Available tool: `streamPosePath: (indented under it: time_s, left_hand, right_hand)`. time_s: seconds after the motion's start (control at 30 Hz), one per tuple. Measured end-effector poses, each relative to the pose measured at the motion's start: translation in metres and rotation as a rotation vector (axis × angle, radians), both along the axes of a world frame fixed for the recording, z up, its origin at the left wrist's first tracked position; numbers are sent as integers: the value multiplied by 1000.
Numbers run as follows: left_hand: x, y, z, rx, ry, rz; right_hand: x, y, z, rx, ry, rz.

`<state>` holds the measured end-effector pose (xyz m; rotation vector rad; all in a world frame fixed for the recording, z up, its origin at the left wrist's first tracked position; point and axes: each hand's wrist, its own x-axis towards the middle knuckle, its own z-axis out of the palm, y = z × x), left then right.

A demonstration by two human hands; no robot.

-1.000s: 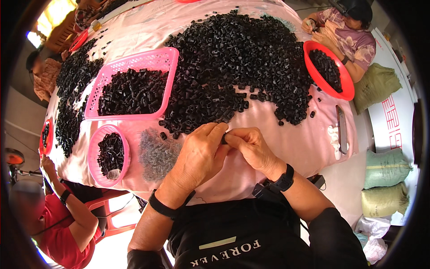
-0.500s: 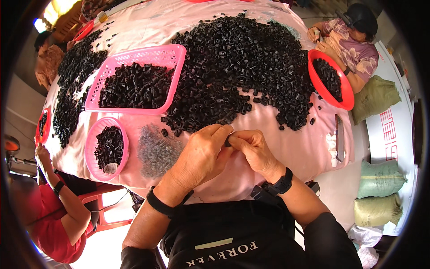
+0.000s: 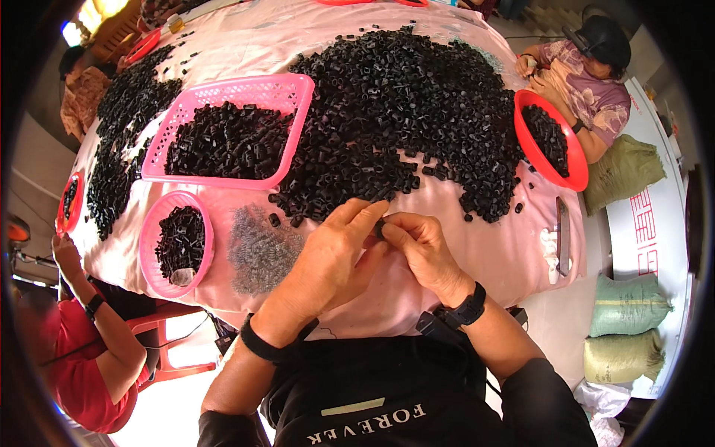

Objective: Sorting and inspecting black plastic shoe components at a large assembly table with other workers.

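Observation:
Between the fingertips of both hands sits a small black plastic part point(image 3: 379, 229), mostly covered by fingers. My right hand point(image 3: 421, 246) pinches it with thumb and forefinger. My left hand point(image 3: 339, 249) is curled against it from the other side, its forefinger reaching over the top; whether it grips anything else is hidden. Just beyond my hands spreads a large heap of small black tubular plastic parts point(image 3: 402, 104). To the left of my left hand lies a pile of small, shiny, greyish clear pieces point(image 3: 261, 249).
A pink rectangular basket point(image 3: 304, 112) and a round pink basket point(image 3: 148, 246) hold black parts at the left. At the right are a red bowl point(image 3: 576, 160) and a dark flat bar point(image 3: 563, 235). People sit around the cloth-covered table point(image 3: 477, 261); sacks point(image 3: 629, 305) stand at the right.
My left fingers have shifted slightly around the black part, with the forefinger now more extended. My right hand keeps its pinch in nearly the same spot.

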<state>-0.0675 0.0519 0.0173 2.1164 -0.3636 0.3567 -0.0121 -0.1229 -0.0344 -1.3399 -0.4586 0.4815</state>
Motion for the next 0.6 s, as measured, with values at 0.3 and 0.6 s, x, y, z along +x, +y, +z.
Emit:
streamPosePath:
  time_s: [0.3,0.6]
  left_hand:
    - [5,7,-1,31,50,66]
    - [1,2,-16,-155,114,167]
  right_hand:
    - [-3,2,-3,-16,59,63]
    - [-2,4,2,-59,3,91]
